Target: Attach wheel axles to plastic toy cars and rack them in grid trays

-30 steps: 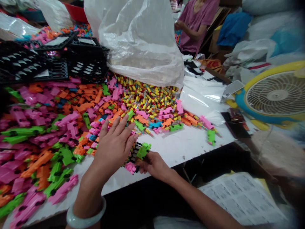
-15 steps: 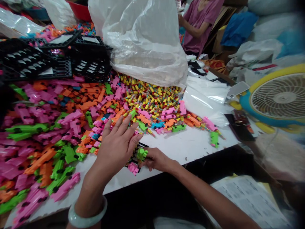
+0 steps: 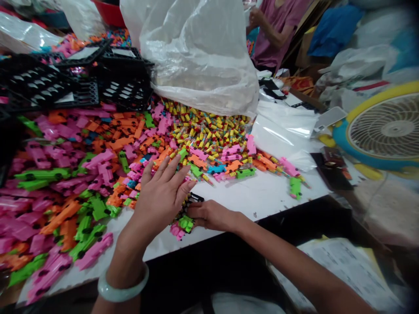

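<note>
My left hand [image 3: 160, 196], a pale green bangle on its wrist, is stretched out with fingers spread over the near edge of the toy pile. Partly under it is a small black slotted tray [image 3: 196, 197]; most of that tray is hidden. My right hand [image 3: 212, 215] has its fingers bent and closed on a small bright green toy car [image 3: 186, 223] at the tray's near side. A small pink toy car [image 3: 177, 231] lies just left of the green one. How far the green car sits in the tray is hidden.
Pink, orange and green toy cars [image 3: 62, 174] heap up on the left. Yellow candy tubes [image 3: 212, 131] spill from a big plastic bag [image 3: 203, 56]. Black trays [image 3: 124, 83] are stacked behind. A fan [image 3: 393, 126] stands right; a co-worker in a purple shirt [image 3: 278, 30] is behind.
My right hand has shifted slightly left and toward me with the green toy car, uncovering more of the black tray's far corner. My left hand stays almost in place.
</note>
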The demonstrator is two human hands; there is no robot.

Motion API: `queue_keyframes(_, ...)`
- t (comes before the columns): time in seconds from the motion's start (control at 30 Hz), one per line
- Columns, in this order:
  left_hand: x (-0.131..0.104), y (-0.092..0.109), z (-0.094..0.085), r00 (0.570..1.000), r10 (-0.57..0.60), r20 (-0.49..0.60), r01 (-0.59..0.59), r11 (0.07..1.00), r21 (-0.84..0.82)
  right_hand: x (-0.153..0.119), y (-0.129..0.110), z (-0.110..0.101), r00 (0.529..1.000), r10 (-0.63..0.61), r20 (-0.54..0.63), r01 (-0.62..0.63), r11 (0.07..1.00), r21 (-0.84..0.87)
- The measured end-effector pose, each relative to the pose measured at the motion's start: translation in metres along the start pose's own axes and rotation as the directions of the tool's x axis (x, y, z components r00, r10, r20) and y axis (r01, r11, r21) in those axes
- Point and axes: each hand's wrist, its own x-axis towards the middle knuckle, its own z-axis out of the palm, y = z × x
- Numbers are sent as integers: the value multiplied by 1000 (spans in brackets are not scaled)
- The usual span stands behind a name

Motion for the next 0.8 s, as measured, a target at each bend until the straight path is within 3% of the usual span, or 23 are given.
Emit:
queue_keyframes(0.13,0,-1,0,1000,3,4,-3,1000,18,4,0,0,1000,-3,16,2,999,54)
queue_keyframes(0.23,-1,-2,1,1000,6,12,-6,999,34,-2,2,-6,997,60,48,-65,991,115)
queue_keyframes(0.3,-1,-2,1,1000,2,17,-3,999,39,-7,5,-14,988,149,-30,-145,984,102)
queue_keyframes(0.37,-1,-1,0,1000,4,20,-5,999,45,-7,10,-24,930,265,-254,-278,960,-19)
queue_keyframes(0.43,-1,-1,0,1000,5,21,-6,999,53,-2,16,-32,819,354,-452,-477,857,-193)
queue_keyframes(0.5,-1,0,0,1000,-3,24,2,998,60,6,20,-37,764,435,-477,-616,712,-336)
queue_keyframes(0.6,0,-1,0,1000,-8,23,6,998,64,12,24,-38,744,523,-415,-667,601,-439)
queue_keyframes(0.7,-1,-2,1,1000,4,20,-5,998,61,8,24,-38,721,524,-454,-688,625,-370)
queue_keyframes(0.8,-2,-2,2,1000,5,7,-5,998,58,-5,24,-36,718,487,-497,-629,759,-165)
